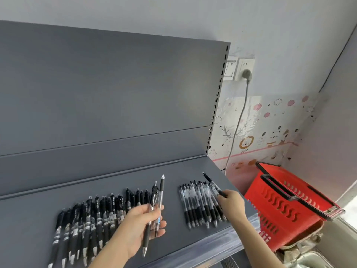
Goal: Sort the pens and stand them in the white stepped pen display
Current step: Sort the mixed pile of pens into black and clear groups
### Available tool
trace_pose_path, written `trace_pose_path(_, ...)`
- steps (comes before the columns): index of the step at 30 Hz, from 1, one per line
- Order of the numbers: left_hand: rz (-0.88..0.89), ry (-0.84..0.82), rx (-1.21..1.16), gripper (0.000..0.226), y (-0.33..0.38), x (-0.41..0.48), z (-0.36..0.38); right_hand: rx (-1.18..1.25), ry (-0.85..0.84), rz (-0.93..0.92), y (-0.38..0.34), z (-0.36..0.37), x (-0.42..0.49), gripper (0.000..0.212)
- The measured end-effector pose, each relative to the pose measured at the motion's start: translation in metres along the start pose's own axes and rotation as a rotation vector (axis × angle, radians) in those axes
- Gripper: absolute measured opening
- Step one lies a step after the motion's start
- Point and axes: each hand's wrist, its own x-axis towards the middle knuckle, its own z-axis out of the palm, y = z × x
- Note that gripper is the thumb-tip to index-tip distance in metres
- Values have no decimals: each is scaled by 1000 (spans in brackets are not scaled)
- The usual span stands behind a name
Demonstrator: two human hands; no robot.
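Two rows of pens lie on a grey shelf (173, 171). The left row (92, 215) holds several dark black pens side by side. The right row (201, 204) holds several clear-barrelled pens with black grips. My left hand (139, 227) grips two pens (157, 204), one dark and one clear, tips toward me, between the rows. My right hand (231, 205) pinches a clear pen (212, 183) at its grip end, over the right edge of the right row. No white stepped display is in view.
The shelf's grey back panel (108, 97) rises behind the pens. A red shopping basket (286, 206) with black handles stands to the right, below shelf level. A wall socket with a grey plug (247, 74) and hanging cord is on the wall behind.
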Motion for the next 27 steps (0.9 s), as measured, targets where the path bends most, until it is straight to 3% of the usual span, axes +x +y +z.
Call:
trace_pose_path(4, -32, -3, 2, 12, -1, 11, 18, -15, -27, 22, 8, 9, 13, 26)
trace_pose_path(8, -53, -3, 9, 14, 2, 21, 31, 20, -62, 1, 13, 6, 15, 30)
trace_pose_path(12, -60, -11, 15, 18, 6, 29, 41, 209, -86, 25, 17, -7, 20, 25)
trace_pose_path(18, -81, -5, 96, 15, 9, 34, 44, 354, -273, -30, -4, -23, 12, 9)
trace_pose_path(22, -89, -21, 111, 10, 12, 41, 42, 115, -207, -263, -22, -18, 0, 25)
trace_pose_path(25, -106, -61, 106, 4, 16, 42, 44, -114, -151, -524, -33, -15, -11, 15)
trace_pose_path(27, -123, -89, 63, 9, 18, 43, 46, -250, -188, -632, -33, -9, -14, 28)
